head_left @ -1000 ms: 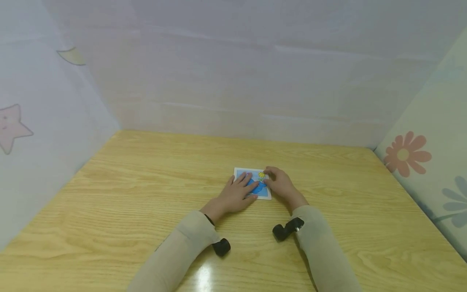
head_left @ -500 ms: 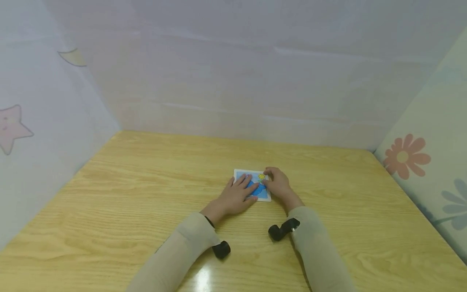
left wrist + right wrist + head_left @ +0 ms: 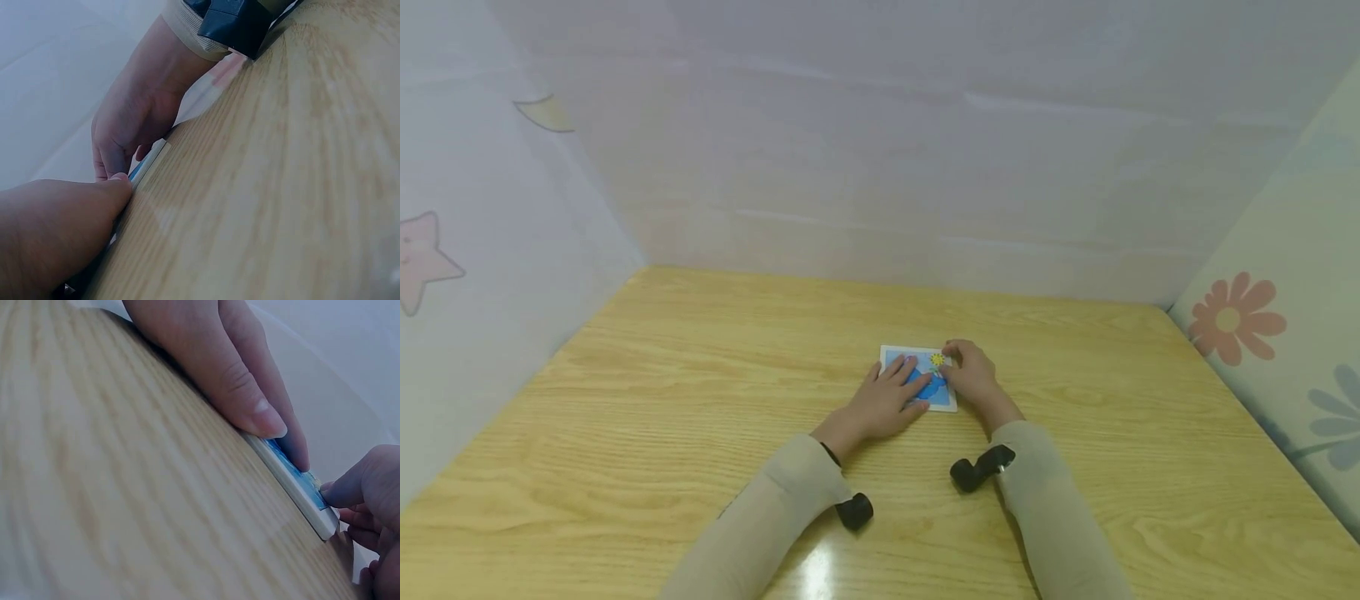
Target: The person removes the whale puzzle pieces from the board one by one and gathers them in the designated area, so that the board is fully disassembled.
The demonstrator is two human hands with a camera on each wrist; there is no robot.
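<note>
A: Nearest to the cam?
B: Two beige sleeves, each w/ a small black wrist cam, low over the wood table.
A: Then the hands?
B: Left hand lies flat, fingers straight & spread, pressing the near-left part of a blue puzzle board w/ white border. Right hand is at the board's right edge, fingers curled, tips pinching a small yellow sun piece near the far right corner.
A: Board where exactly?
B: Flat on the table, approx centre, slightly right. Wrist views show its thin white edge on the wood, fingertips of both hands on top.
A: Behind?
B: Pale cloth walls; star print left, flower print right.
</note>
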